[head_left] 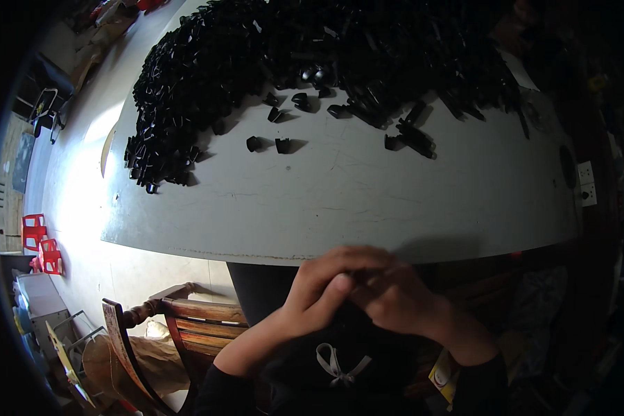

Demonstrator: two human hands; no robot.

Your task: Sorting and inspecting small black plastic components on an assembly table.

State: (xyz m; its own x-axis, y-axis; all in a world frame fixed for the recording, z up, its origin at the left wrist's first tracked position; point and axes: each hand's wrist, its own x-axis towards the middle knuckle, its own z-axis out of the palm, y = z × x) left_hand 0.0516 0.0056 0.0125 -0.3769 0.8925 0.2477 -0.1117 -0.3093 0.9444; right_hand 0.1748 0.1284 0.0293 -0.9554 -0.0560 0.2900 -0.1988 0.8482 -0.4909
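My left hand (326, 281) and my right hand (399, 295) meet in front of my body, just at the near edge of the white table (291, 208). The left fingers curl over toward the right hand, with the thumb bent beneath them. My right fingers are drawn in against the left ones. Whatever lies between the hands, if anything, is hidden by the fingers and shadow. Farther off on the table spreads a large heap of small black plastic pieces (187, 90). Several loose black clips (283, 145) lie in front of it, with a longer black piece (416, 140) to their right.
A wooden chair (204, 326) stands at the lower left, with brown paper or a bag (145, 364) by it. Red stools (50, 256) are on the floor far left. A wall socket (586, 184) sits beyond the table's right end.
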